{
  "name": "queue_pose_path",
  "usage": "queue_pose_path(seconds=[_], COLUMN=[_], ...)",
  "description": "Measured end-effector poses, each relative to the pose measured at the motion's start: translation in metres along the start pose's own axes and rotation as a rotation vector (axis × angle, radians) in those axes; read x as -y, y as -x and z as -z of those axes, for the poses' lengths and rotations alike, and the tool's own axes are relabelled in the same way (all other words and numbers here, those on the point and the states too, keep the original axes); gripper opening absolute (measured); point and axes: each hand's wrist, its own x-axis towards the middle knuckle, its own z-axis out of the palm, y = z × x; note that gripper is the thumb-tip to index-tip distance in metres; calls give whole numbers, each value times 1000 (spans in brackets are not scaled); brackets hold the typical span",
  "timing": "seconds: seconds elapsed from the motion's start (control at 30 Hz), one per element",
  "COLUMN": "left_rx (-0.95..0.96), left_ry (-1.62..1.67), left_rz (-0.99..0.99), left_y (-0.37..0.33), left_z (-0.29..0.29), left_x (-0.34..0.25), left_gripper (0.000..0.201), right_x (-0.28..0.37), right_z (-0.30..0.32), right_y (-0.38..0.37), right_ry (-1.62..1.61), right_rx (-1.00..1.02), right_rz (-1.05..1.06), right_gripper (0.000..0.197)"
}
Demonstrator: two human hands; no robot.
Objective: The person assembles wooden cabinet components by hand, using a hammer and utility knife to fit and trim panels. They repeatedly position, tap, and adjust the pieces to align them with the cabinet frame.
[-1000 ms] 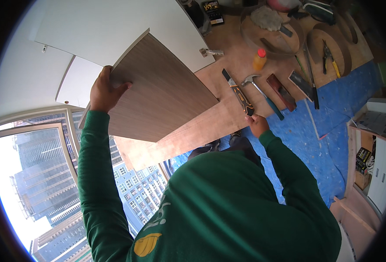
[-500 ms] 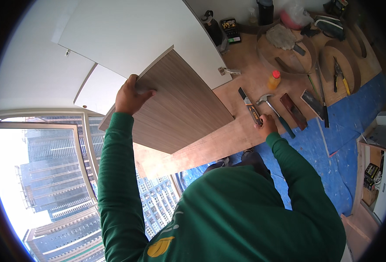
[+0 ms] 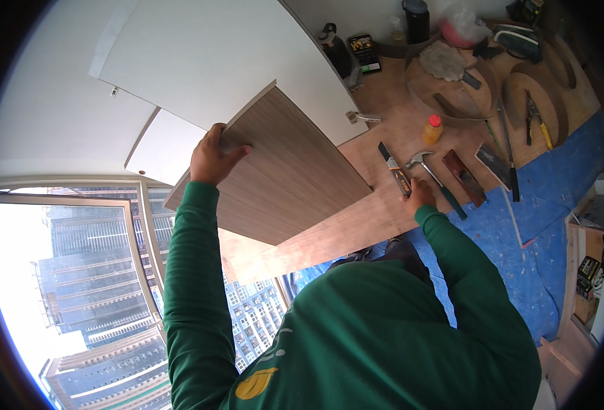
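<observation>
My left hand [image 3: 214, 157] grips the upper left edge of a wood-grain board [image 3: 281, 167], thumb over the face and fingers behind the edge. The board stands tilted over the plywood surface. To the right, my right hand [image 3: 421, 195] closes around the handle end of a black-and-orange utility knife [image 3: 397, 174], whose dark blade points away from me. Just right of the knife lies a claw hammer [image 3: 438, 179] with a dark green handle. Beyond it are a reddish-brown wooden block [image 3: 464, 176] and a dark flat block [image 3: 494, 164].
White cabinet panels [image 3: 199, 58] with a hinge [image 3: 363, 117] rise behind the board. A red-capped bottle [image 3: 432, 130], pliers [image 3: 535, 119] and coiled edging strips [image 3: 411, 85] lie on the plywood [image 3: 356, 219]. Blue sheeting [image 3: 541, 212] covers the floor; a window [image 3: 63, 273] is at left.
The whole view has shifted slightly, so things sit a little farther right and lower. Both hands keep their grips on the board and the knife.
</observation>
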Motion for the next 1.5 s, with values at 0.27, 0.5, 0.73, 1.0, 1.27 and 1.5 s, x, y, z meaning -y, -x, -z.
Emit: queue_pose_path(seconds=[0.27, 0.5, 0.73, 1.0, 1.27, 1.5], left_rx=[-23, -52, -17, 53, 103, 162], left_ry=[46, 48, 9, -14, -2, 61], left_rz=[-8, -41, -26, -30, -81, -81], left_y=[9, 15, 19, 10, -11, -33], left_z=[3, 5, 7, 8, -2, -12], left_x=[-4, -9, -8, -6, 6, 17], left_gripper=[71, 75, 73, 75, 77, 77], right_x=[-2, 7, -6, -8, 8, 11], right_z=[1, 12, 0, -13, -19, -35], right_y=[2, 0, 2, 63, 98, 108], right_ry=[-4, 21, -398, -650, -573, -545], right_rx=[-12, -1, 84, 161, 111, 102], right_rz=[38, 59, -62, 84, 178, 126], right_gripper=[71, 69, 33, 28, 29, 31])
